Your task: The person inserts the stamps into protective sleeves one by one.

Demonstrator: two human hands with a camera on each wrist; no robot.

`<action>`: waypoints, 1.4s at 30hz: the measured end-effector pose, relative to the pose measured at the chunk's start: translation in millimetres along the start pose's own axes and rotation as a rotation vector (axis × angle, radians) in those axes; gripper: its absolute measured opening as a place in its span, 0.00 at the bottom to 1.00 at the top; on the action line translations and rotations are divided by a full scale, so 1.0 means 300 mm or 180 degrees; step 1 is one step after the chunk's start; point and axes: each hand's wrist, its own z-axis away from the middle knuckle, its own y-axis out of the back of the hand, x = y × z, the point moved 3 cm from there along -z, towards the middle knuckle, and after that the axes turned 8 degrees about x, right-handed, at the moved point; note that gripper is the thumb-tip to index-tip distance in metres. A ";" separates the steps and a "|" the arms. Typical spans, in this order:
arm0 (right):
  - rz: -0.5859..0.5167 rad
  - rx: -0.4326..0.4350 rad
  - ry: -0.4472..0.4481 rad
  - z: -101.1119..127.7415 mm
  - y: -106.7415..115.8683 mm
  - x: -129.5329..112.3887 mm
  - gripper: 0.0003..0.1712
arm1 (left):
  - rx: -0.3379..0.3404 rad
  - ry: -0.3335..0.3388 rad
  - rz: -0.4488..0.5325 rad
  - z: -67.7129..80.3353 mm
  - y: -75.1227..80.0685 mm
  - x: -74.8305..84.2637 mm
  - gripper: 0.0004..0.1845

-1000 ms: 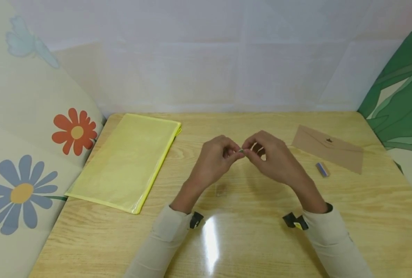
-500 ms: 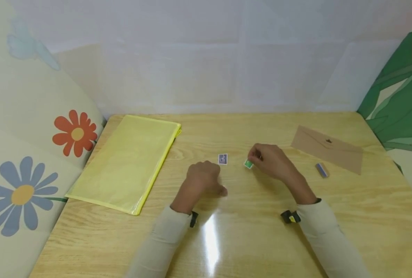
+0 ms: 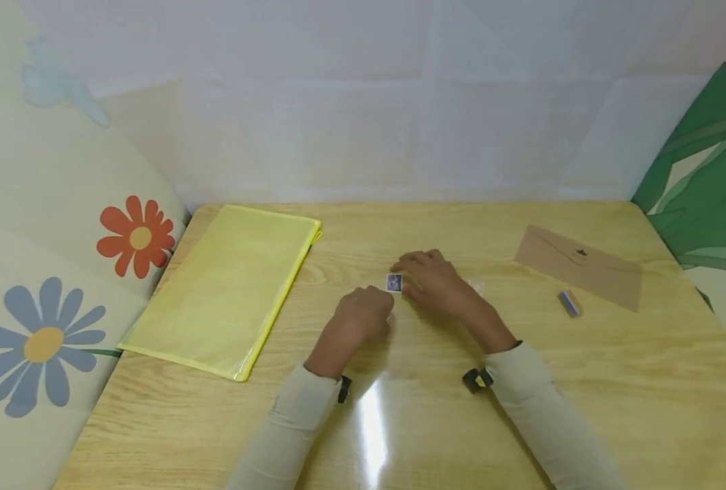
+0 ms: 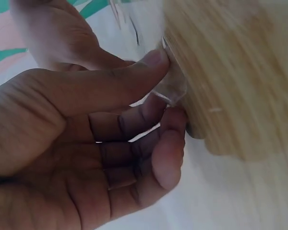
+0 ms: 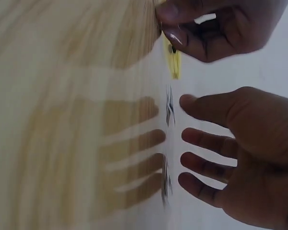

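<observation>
A small square stamp with a purple-blue picture (image 3: pixel 394 283) lies on the wooden table between the two hands. My right hand (image 3: pixel 433 282) hovers over it from the right, fingers spread and nearly straight; in the right wrist view the fingertips (image 5: pixel 189 136) stand just off the tabletop with nothing between them. To the left, my left hand (image 3: pixel 363 313) is close to the stamp. The left wrist view shows its thumb and index finger pinching a clear plastic piece (image 4: pixel 175 81) near the table. No green stamp shows.
A pale, see-through square (image 3: pixel 476 288) lies just right of the right hand. Farther right are a brown envelope (image 3: pixel 577 265) and a small blue-and-white striped block (image 3: pixel 569 303). A yellow zip folder (image 3: pixel 228 292) covers the table's left side. A white sheet (image 3: pixel 363 136) hangs behind.
Both hands have parted from their shared pinch. The right hand set a green stamp down, let go and moved left to the purple stamp. The left hand dropped low and now pinches clear plastic.
</observation>
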 end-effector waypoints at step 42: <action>-0.1742 0.1292 -0.0124 0.035 0.156 -0.037 0.09 | 0.1529 -0.0500 0.1712 -0.011 0.130 -0.061 0.06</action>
